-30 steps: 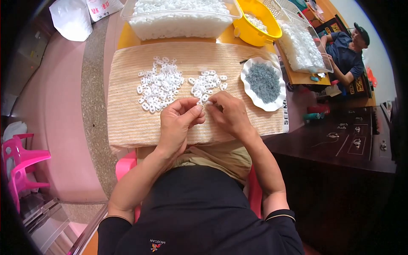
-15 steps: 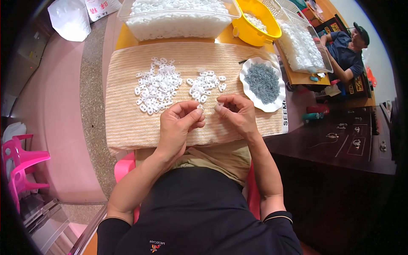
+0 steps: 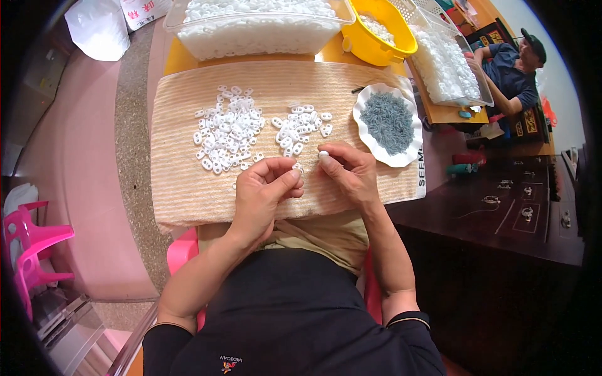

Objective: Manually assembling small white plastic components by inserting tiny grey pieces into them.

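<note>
- Pink chair [image 3: 31, 247]: at the far left edge, on the pink floor, well apart from the work.
- White bag [image 3: 97, 28]: far left, on the floor beside the table's corner.
- Mat [image 3: 182, 188]: a tan ribbed cloth that covers the near part of the table; both hands rest on its near edge.
- Clear bin [image 3: 254, 28]: far side, beyond the mat, filled with white pieces.
- Left pile [image 3: 227, 130]: loose white rings spread on the mat, far and left of the hands.
- Left hand [image 3: 263, 191]: curled, thumb and forefinger pressed together at the tips; whether a piece lies between them cannot be told.
- Small piece [image 3: 298, 167]: a white bit on the mat just at the left fingertips, between the two hands.
- Right pile [image 3: 300, 128]: a smaller group of white rings, just beyond the hands.
- Ring [image 3: 323, 153]: one white ring pinched between the right thumb and forefinger, held just above the mat, near the right pile.
- Right hand [image 3: 351, 172]: knuckles up, other fingers folded under, close beside the left hand but apart from it.
- Yellow bowl [image 3: 401, 47]: far side, right of the clear bin, white pieces inside.
- White dish [image 3: 364, 122]: scalloped rim, on the mat's right end, holding small grey parts [image 3: 389, 122].
- Basket [image 3: 448, 62]: far right, heaped with white pieces.
- Another person [image 3: 511, 66]: seated at the far right, past the basket.
</note>
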A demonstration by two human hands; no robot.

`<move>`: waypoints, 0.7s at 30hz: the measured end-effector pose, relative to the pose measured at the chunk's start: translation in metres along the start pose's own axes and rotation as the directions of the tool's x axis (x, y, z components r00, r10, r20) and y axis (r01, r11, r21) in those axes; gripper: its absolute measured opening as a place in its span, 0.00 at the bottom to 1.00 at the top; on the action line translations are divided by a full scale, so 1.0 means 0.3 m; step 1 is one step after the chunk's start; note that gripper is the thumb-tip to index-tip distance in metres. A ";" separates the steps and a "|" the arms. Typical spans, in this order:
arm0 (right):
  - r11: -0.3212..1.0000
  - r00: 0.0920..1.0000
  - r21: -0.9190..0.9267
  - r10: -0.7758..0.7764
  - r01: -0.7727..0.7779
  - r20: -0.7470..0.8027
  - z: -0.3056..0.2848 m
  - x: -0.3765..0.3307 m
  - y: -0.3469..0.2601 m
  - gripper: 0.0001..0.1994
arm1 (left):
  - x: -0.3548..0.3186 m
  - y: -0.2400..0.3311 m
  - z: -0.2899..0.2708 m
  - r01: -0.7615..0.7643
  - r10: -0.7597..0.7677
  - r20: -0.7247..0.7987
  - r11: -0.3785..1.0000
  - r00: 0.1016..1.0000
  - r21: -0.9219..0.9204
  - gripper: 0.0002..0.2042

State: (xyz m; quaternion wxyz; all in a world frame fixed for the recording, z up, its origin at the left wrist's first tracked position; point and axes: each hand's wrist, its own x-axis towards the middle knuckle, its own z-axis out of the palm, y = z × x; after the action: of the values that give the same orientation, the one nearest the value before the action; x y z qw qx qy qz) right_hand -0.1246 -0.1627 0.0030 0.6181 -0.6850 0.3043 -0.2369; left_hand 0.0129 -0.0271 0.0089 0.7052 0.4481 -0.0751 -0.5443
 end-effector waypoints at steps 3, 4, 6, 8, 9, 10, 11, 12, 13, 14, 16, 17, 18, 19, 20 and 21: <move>0.996 1.000 0.090 -0.027 0.026 0.013 0.003 0.001 -0.007 0.12 | -0.002 0.004 0.012 -0.012 0.012 -0.026 1.000 1.000 -0.008 0.08; 0.994 0.999 0.109 0.029 -0.032 0.026 0.002 -0.004 -0.008 0.13 | 0.000 0.002 0.011 -0.010 0.010 -0.029 1.000 1.000 -0.008 0.08; 0.987 0.995 0.130 0.088 -0.093 0.043 0.008 -0.008 -0.013 0.13 | 0.001 -0.001 0.009 -0.005 0.004 -0.022 1.000 1.000 -0.021 0.08; 0.959 0.995 0.269 0.070 -0.086 0.066 0.019 -0.008 -0.015 0.14 | 0.002 0.000 0.008 -0.002 0.002 -0.023 1.000 1.000 -0.014 0.08; 0.959 0.995 0.270 0.073 -0.089 0.067 0.015 -0.008 -0.013 0.14 | 0.003 0.001 0.008 -0.002 0.002 -0.020 1.000 1.000 -0.006 0.08; 0.963 0.992 0.248 0.085 -0.107 0.096 0.008 -0.009 -0.012 0.14 | 0.003 0.001 0.008 0.001 -0.001 -0.022 1.000 1.000 -0.006 0.08; 0.966 0.987 0.225 0.097 -0.124 0.126 0.005 -0.010 -0.010 0.14 | 0.003 0.001 0.009 0.004 -0.004 -0.020 1.000 1.000 -0.005 0.08; 0.966 0.987 0.226 0.100 -0.127 0.126 0.008 -0.011 -0.013 0.14 | 0.004 0.001 0.009 0.007 -0.007 -0.018 1.000 1.000 -0.004 0.08; 0.957 0.984 0.249 0.117 -0.148 0.135 0.012 -0.014 -0.021 0.14 | 0.006 -0.002 0.007 0.009 -0.009 -0.020 1.000 1.000 -0.004 0.08; 0.947 0.980 0.272 0.132 -0.168 0.147 0.015 -0.015 -0.023 0.14 | 0.006 -0.004 0.005 0.007 -0.007 -0.017 1.000 1.000 -0.001 0.08; 0.946 0.977 0.272 0.131 -0.175 0.170 0.018 -0.012 -0.009 0.14 | 0.006 -0.007 0.000 0.006 -0.006 -0.019 1.000 1.000 0.003 0.08; 0.947 0.974 0.269 0.129 -0.176 0.185 0.016 -0.014 -0.005 0.13 | 0.008 -0.008 0.001 0.011 -0.011 -0.009 1.000 1.000 -0.005 0.08; 0.947 0.974 0.269 0.131 -0.178 0.183 0.014 -0.016 -0.007 0.13 | 0.009 -0.009 0.001 0.017 -0.017 0.000 1.000 1.000 -0.013 0.08; 0.943 0.973 0.275 0.136 -0.185 0.188 0.011 -0.018 -0.010 0.13 | 0.010 -0.008 0.003 0.019 -0.019 0.001 1.000 1.000 -0.013 0.08; 0.940 0.970 0.282 0.140 -0.194 0.199 0.012 -0.018 -0.011 0.13 | 0.009 -0.007 0.002 0.017 -0.017 0.000 1.000 1.000 -0.007 0.08; 0.939 0.969 0.284 0.141 -0.196 0.203 0.013 -0.018 -0.011 0.13 | 0.007 -0.006 0.001 0.015 -0.015 -0.001 1.000 1.000 0.000 0.08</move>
State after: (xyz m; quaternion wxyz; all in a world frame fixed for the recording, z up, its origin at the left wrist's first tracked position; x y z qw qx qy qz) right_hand -0.1252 -0.1561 0.0060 0.7583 -0.5724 0.2654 -0.1641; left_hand 0.0123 -0.0291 0.0070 0.7012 0.4487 -0.0715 -0.5494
